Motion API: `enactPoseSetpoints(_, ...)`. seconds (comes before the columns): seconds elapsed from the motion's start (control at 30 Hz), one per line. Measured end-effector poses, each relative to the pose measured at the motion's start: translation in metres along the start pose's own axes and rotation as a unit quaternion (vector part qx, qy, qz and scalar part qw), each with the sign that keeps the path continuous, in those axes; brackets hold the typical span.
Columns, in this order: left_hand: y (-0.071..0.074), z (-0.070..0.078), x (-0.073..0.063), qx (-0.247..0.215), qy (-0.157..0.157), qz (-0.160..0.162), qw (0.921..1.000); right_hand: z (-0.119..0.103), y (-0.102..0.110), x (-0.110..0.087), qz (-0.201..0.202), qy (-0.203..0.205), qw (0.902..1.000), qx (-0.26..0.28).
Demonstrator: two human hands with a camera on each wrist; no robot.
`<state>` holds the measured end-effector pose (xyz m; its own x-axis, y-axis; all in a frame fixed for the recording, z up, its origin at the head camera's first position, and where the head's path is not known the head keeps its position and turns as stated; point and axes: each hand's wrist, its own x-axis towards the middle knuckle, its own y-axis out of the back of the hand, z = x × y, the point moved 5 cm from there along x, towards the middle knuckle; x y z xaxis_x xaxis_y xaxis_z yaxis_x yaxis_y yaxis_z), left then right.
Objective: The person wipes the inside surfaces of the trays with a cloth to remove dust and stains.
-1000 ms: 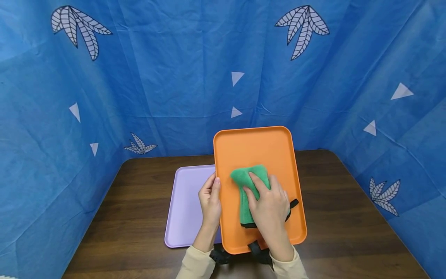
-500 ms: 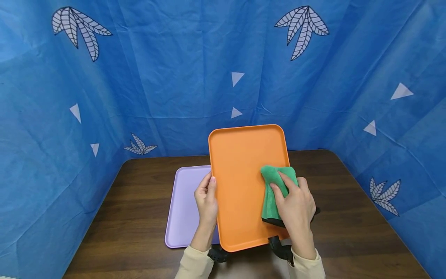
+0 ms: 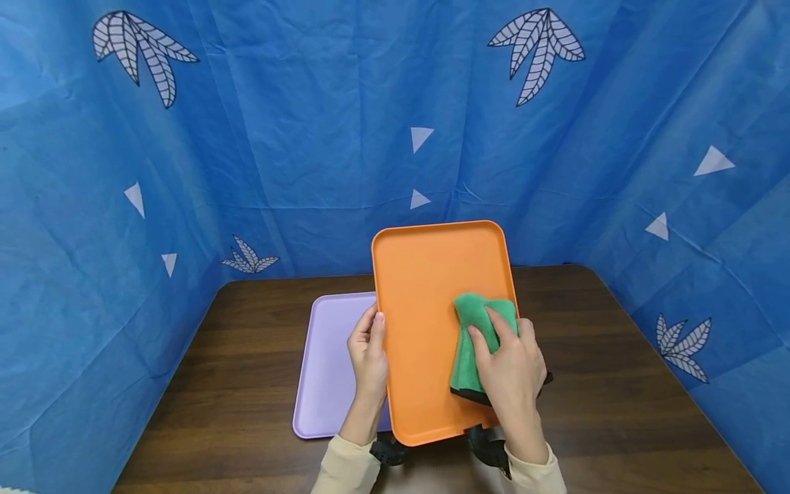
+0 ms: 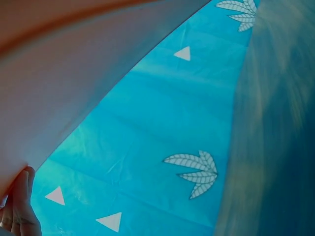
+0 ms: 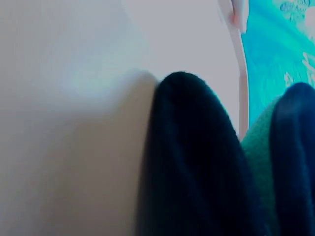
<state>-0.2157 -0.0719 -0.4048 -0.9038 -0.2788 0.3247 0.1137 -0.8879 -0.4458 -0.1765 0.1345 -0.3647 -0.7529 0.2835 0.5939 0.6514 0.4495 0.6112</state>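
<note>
An orange tray (image 3: 426, 288) is held up at a tilt over the table, its inner face toward me. My left hand (image 3: 370, 357) grips its left rim, thumb on the front and fingers behind; in the left wrist view those fingers (image 4: 22, 201) show at the tray's edge. With my right hand (image 3: 512, 363) I hold a folded green cloth (image 3: 472, 343) with black edging against the right side of the tray's face. Close up in the right wrist view, the cloth's dark border (image 5: 197, 157) lies along the tray surface (image 5: 98, 98).
A lilac tray (image 3: 330, 370) lies flat on the dark wooden table (image 3: 234, 370), partly hidden behind the orange one. A blue curtain (image 3: 296, 137) with leaf and triangle prints surrounds the table at the back and sides. Black straps sit at both wrists.
My right hand has slid the cloth from the tray's middle to its right edge, then slightly back left. The orange tray has shifted a little left and turned slightly.
</note>
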Motion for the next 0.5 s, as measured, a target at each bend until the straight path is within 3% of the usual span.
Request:
enactPoseSetpoints(0.23, -0.002, -0.003, -0.001, -0.001, 0.005, -0.004, 1.0000, -0.027, -0.006, -0.010, 0.014, 0.071, 0.9974, 0.003)
enactPoseSetpoints(0.5, -0.002, -0.004, -0.003, -0.002, 0.010, -0.004, 0.9999, -0.050, -0.013, -0.020, 0.007, 0.121, 0.9926, 0.004)
